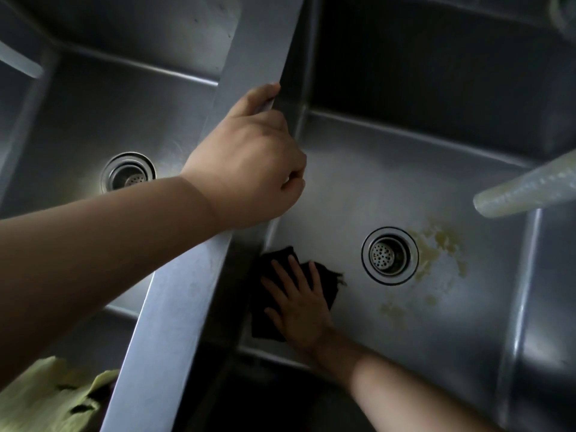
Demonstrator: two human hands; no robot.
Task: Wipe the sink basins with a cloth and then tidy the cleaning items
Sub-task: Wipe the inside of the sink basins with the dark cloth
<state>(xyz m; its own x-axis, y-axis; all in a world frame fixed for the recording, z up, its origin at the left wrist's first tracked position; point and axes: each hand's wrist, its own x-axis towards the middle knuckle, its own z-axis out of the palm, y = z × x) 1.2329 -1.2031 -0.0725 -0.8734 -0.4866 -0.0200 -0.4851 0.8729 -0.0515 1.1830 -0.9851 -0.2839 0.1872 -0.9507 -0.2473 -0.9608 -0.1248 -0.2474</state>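
Two stainless steel basins lie side by side, split by a steel divider point(193, 291). My right hand point(299, 302) presses flat, fingers spread, on a dark cloth point(265, 322) on the floor of the right basin point(405, 188), at its near left corner beside the divider wall. My left hand point(252, 160) grips the divider's edge, fingers curled over it into the right basin. Yellowish stains point(442, 244) spread around the right drain point(389, 255). The left basin point(93, 120) has its own drain point(128, 176).
A translucent hose end point(523, 191) juts in from the right over the right basin. Another hose tip point(18, 62) shows at the far left. A yellow-green cloth point(53, 400) lies at the bottom left, in the near part of the left basin.
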